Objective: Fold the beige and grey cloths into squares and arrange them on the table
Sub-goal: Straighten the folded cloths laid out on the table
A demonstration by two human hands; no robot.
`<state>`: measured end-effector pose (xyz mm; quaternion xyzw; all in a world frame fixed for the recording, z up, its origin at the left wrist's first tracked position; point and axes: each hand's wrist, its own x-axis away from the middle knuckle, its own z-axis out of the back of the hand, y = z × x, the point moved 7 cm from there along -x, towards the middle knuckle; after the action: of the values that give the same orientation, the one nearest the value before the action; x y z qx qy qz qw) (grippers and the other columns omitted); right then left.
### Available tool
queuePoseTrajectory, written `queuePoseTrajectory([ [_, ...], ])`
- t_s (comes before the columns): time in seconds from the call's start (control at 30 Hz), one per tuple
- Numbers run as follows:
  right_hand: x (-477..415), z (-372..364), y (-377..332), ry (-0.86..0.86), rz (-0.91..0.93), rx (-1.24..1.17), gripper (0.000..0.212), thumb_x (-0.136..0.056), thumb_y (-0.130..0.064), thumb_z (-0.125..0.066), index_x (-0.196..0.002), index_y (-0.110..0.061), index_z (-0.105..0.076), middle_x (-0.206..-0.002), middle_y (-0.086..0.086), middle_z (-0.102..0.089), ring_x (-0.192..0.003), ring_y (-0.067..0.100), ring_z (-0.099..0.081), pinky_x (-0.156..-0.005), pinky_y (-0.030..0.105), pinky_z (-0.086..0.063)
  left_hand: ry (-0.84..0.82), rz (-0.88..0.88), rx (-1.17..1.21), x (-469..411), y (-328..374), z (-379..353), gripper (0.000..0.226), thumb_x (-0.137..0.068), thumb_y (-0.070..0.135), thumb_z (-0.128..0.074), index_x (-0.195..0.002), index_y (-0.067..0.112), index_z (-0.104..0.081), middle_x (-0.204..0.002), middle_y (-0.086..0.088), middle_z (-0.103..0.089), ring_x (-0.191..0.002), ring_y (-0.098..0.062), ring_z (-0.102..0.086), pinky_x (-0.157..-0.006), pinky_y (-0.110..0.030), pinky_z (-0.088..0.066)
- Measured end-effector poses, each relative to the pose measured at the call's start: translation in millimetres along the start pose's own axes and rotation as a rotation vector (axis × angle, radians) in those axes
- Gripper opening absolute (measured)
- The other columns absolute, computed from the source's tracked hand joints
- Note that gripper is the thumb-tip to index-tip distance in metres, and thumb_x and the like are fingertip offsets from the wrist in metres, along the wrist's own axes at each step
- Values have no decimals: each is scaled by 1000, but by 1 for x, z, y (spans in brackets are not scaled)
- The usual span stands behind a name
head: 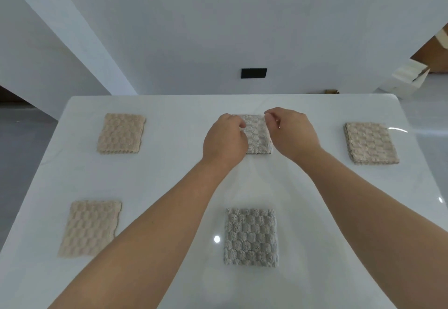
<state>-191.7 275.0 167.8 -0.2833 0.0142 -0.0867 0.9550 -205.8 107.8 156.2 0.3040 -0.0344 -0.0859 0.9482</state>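
A small folded grey cloth [257, 134] lies at the far middle of the white table [179, 136]. My left hand [224, 139] rests over its left edge, fingers curled onto the far left corner. My right hand [293, 131] is at its far right corner, fingertips pinched there. A second folded grey cloth [251, 237] lies flat at the near middle, between my forearms. Three folded beige cloths lie flat: one far left [121, 134], one near left [89, 228], one far right [371, 142].
The table's far edge runs just beyond the back row of cloths. An open white cardboard box [404, 83] stands on the floor at the back right. A black panel [254, 73] is set in the white wall behind.
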Motion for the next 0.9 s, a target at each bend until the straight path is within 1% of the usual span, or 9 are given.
queuePoseTrajectory([
  [0.13,25,9,7,-13,-6,4,33,-105,-37,-40,-109,-23,-70,-98,-2,-71,-92,22,-63,-80,40,-55,-5,-5,21,24,13,1,28,-94,12,-53,-117,18,-69,-124,1,-61,-107,-17,-61,-87,-27,-47],
  [0.27,56,23,21,-32,0,5,34,-104,-39,-39,-107,-24,-70,-98,-4,-71,-89,21,-64,-77,40,-56,-8,-8,32,58,35,-3,26,-95,13,-53,-115,19,-70,-122,1,-63,-108,-17,-62,-92,-33,-50],
  [0.37,81,37,36,-34,7,-15,32,-104,-37,-40,-106,-25,-70,-97,-5,-72,-87,19,-64,-80,40,-56,5,6,36,86,57,-10,25,-95,13,-54,-112,19,-71,-120,0,-65,-107,-18,-62,-93,-35,-52],
  [0.53,130,65,70,-50,35,-60,30,-104,-36,-43,-113,-25,-70,-102,-3,-73,-90,20,-66,-84,41,-55,58,77,107,139,99,-27,24,-94,14,-54,-108,21,-72,-116,5,-67,-101,-15,-65,-91,-34,-54],
  [0.73,183,103,110,-37,92,-70,30,-104,-32,-45,-118,-23,-70,-107,-3,-73,-96,21,-66,-86,38,-54,87,72,132,189,153,-53,23,-92,14,-56,-105,22,-73,-111,4,-70,-98,-14,-66,-89,-34,-55],
  [0.9,219,131,150,-37,101,-53,31,-105,-30,-44,-120,-22,-69,-102,-3,-73,-97,21,-65,-87,39,-54,84,93,162,223,187,-81,23,-92,13,-55,-104,20,-73,-108,6,-71,-96,-14,-66,-89,-36,-56],
])
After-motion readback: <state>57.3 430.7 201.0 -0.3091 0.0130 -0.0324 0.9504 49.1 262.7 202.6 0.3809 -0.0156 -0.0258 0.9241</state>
